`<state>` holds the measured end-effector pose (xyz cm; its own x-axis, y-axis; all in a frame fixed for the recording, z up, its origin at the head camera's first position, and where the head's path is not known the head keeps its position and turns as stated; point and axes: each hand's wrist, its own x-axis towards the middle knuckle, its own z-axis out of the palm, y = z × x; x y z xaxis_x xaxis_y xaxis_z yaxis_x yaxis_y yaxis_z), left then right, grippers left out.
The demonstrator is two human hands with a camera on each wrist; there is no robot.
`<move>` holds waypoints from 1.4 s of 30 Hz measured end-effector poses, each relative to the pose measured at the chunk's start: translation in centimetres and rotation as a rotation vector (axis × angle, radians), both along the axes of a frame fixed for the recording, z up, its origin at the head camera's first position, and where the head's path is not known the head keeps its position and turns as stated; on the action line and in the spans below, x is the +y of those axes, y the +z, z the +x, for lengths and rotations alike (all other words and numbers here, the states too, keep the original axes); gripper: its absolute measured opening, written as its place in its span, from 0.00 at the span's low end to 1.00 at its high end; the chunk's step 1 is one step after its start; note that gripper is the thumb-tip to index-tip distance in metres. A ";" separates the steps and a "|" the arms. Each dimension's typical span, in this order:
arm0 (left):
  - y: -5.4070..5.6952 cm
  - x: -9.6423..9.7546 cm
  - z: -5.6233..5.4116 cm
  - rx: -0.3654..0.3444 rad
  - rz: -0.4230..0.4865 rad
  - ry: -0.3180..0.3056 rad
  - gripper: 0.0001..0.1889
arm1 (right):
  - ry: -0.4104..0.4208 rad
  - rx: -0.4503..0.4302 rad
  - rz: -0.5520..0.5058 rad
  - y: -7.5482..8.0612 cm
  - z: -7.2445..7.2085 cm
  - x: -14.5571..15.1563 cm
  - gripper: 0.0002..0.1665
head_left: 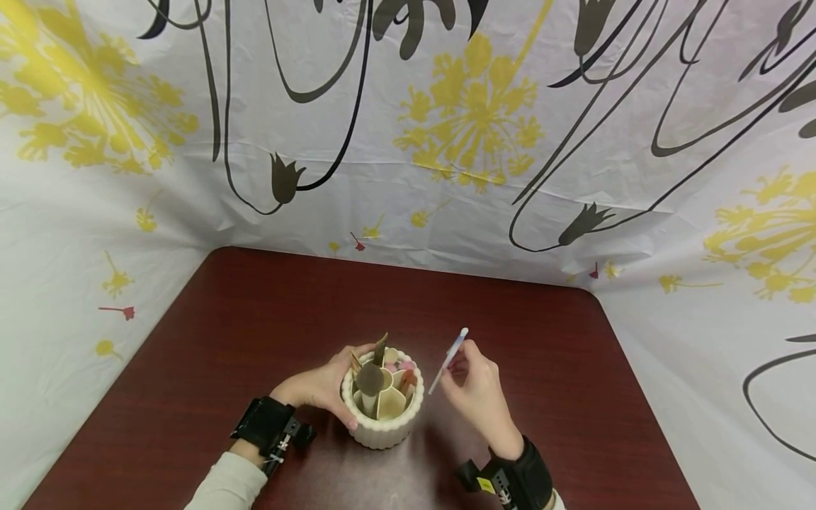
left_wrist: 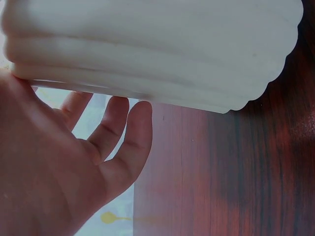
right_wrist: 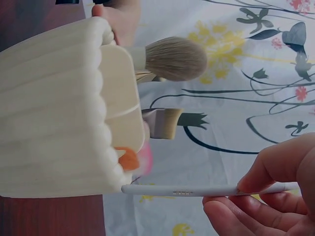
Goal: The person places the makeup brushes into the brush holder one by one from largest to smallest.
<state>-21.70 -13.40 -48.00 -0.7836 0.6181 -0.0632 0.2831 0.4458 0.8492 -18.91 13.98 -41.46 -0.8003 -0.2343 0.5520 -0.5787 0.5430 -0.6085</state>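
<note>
A cream, ribbed makeup organizer (head_left: 380,433) with a scalloped rim and divided compartments stands on the table. My left hand (head_left: 324,384) grips it by its left side, thumb toward the front. Inside are a fluffy round makeup brush (right_wrist: 177,59), a flat-tipped brush (right_wrist: 170,124), an orange item (right_wrist: 129,159) and pink pieces (head_left: 405,365). To the right of the organizer, my right hand (head_left: 479,395) pinches a slim white pen-like stick (right_wrist: 162,190) between thumb and fingers. In the right wrist view, the stick's far end overlaps the organizer's rim.
The dark red-brown table (head_left: 287,312) has rounded far corners. A white sheet (head_left: 357,127) with yellow and grey flower prints hangs behind it and along both sides. Black camera straps (head_left: 263,425) sit on both wrists.
</note>
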 end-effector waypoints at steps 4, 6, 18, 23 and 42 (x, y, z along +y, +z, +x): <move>0.1 0.0 0.0 -0.003 0.002 -0.001 0.64 | 0.017 0.017 -0.015 0.3 0.0 -0.2 0.17; 0.1 0.0 0.0 -0.002 0.004 -0.001 0.64 | 0.022 0.020 -0.025 0.4 0.1 -0.3 0.17; 0.0 0.0 -0.1 0.022 0.023 -0.007 0.65 | 0.083 -0.058 -0.078 -0.1 0.0 -0.6 0.15; 0.0 0.0 0.0 0.012 0.009 -0.004 0.64 | 0.093 -0.087 -0.072 -0.6 -0.1 -0.6 0.15; -0.3 0.0 -0.2 0.008 0.058 -0.008 0.63 | 0.140 -0.097 -0.001 -2.0 -0.1 -1.3 0.16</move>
<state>-21.86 -13.42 -48.31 -0.7787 0.6271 -0.0205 0.2936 0.3931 0.8714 -19.04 12.63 -43.47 -0.8094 -0.3468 0.4739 -0.5871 0.4607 -0.6657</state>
